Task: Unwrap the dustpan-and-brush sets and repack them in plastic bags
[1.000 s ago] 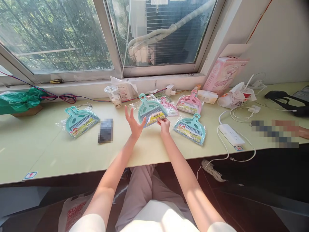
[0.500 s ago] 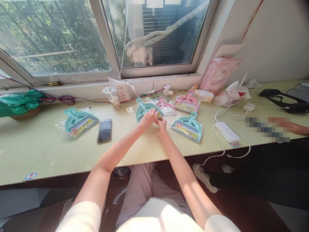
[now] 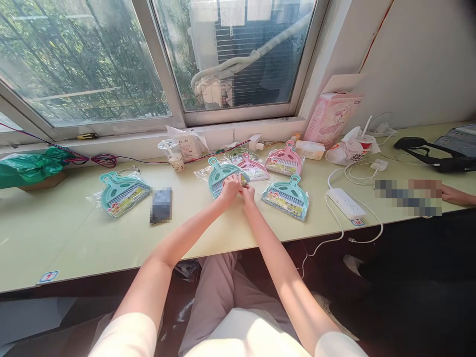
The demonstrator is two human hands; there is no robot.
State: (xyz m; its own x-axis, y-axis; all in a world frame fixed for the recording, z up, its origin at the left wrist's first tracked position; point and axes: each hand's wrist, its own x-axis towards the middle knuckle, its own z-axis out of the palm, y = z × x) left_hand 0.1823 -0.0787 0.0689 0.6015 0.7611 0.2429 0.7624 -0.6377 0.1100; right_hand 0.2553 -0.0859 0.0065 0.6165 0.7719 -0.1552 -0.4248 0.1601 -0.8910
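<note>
A teal dustpan and brush set [image 3: 218, 172] in a clear plastic bag lies on the table in front of me. My left hand [image 3: 231, 188] is closed on its lower right edge, covering part of the brush and label. Close beside it, my right hand [image 3: 247, 192] pinches the same corner of the bag. The fingertips partly hide each other. Just to the right is another bagged teal set [image 3: 286, 199]. Behind my hands are two pink sets, one nearer [image 3: 252, 166] and one farther right [image 3: 285, 158]. More teal dustpans [image 3: 123, 194] lie at the left.
A blurred dark object [image 3: 161, 205] lies left of my arms. A drink cup [image 3: 172, 154] stands near the window. To the right are a white power strip [image 3: 346, 203] with cables, a pink box [image 3: 332, 116] and another person's forearm [image 3: 459, 196].
My hands stay together at the bag's corner, with only slight finger movement. The whole view has shifted a little. The other person's shoe under the table has moved.
</note>
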